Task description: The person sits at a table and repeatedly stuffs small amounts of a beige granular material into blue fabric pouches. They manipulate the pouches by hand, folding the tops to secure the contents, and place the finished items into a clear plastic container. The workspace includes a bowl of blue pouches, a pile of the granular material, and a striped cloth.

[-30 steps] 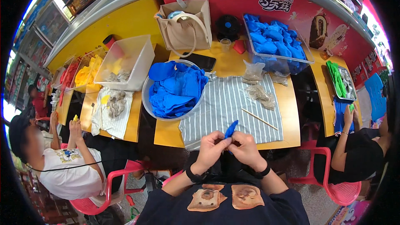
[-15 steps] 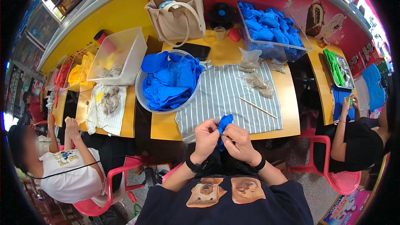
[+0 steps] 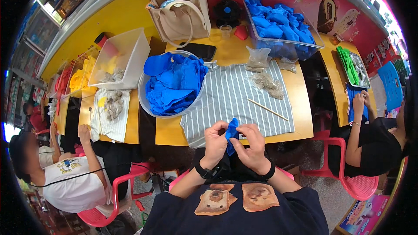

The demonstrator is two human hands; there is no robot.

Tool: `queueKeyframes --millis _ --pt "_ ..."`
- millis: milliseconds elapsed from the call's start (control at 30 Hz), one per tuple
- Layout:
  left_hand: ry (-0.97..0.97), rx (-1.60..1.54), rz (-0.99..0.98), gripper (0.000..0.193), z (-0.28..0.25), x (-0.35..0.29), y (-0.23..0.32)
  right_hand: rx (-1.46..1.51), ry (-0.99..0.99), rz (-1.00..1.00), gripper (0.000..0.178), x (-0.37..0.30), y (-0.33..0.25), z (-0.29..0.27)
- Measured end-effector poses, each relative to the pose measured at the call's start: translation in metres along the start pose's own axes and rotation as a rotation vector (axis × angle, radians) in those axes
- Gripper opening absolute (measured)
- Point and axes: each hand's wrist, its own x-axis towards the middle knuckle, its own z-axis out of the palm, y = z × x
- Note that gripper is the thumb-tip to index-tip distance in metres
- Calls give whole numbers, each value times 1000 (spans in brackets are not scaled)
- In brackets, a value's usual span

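Observation:
In front of my chest, over the table's near edge, a small blue cloth piece (image 3: 232, 136) is held up between my hands. My left hand (image 3: 214, 146) pinches it from the left side. From the other side my right hand (image 3: 252, 148) has its thumb and fingertips on the cloth. A striped grey cloth (image 3: 230, 100) covers the tabletop just beyond, with a thin wooden stick (image 3: 267, 109) and a clump of greyish-brown fibre-like filling (image 3: 266, 85) on it. Left of it stands a round tub (image 3: 141, 91) heaped with blue cloth pieces (image 3: 174, 85).
A clear bin (image 3: 285, 43) of blue stuffed pieces stands far right. Behind are a canvas bag (image 3: 183, 17), a phone (image 3: 198, 51), a black fan (image 3: 227, 11) and small bags of filling (image 3: 257, 58). People (image 3: 72, 178) sit on both sides, on pink chairs (image 3: 355, 182).
The blue cloth has turned in my fingers, and my right hand's grip has shifted with its thumb lower. The person on the left has lowered a hand to the table edge.

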Motion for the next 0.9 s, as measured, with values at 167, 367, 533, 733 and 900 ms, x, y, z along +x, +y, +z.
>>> queueKeyframes --millis 167,367,533,733,900 --pt "49 61 74 5 -1 1 -3 -86 52 -61 24 -3 6 11" --pt "69 8 91 9 -3 0 -2 -154 -24 -259 23 2 6 11" --pt "17 10 75 9 0 -3 3 -172 -81 -465 21 1 10 8" --pt "-138 57 -2 15 -8 2 9 -169 -150 -511 19 5 15 3" --pt "-75 31 100 8 -6 -3 2 -121 -36 -358 24 3 4 6"
